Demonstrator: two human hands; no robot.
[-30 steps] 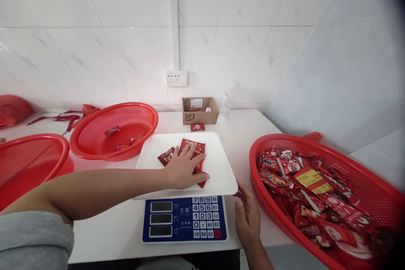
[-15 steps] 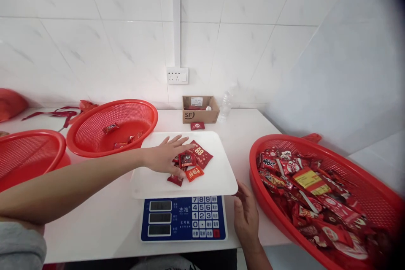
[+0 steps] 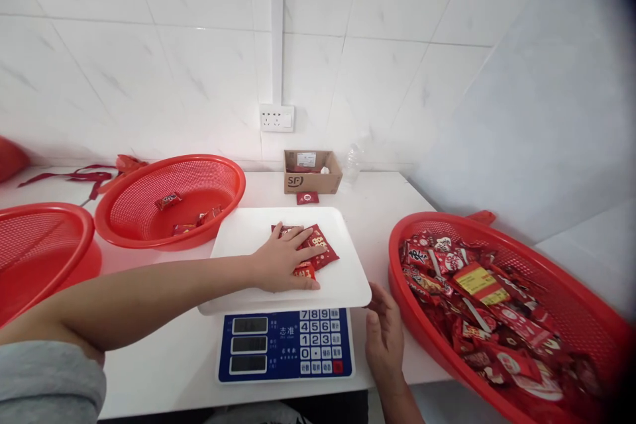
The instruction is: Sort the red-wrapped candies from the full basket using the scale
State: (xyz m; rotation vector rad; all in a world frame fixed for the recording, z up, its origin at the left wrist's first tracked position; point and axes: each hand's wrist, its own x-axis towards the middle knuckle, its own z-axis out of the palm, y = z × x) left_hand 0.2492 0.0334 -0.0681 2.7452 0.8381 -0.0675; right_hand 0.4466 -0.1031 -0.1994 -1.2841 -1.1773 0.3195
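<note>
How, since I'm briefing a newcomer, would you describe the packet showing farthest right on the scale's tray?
Find the blue-fronted scale on the white table. On its white tray, look for the spread left hand. Sticking out rightward is a dark-red packet with pale dots, darker than the orange-red packet beside it.

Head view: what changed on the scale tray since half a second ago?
The left hand moved right and now spreads over the packets, covering most of them. The big packet slid slightly right and toward the person. No grasp or release is visible.

Unchanged: the right hand at the near right corner of the tray.
</note>
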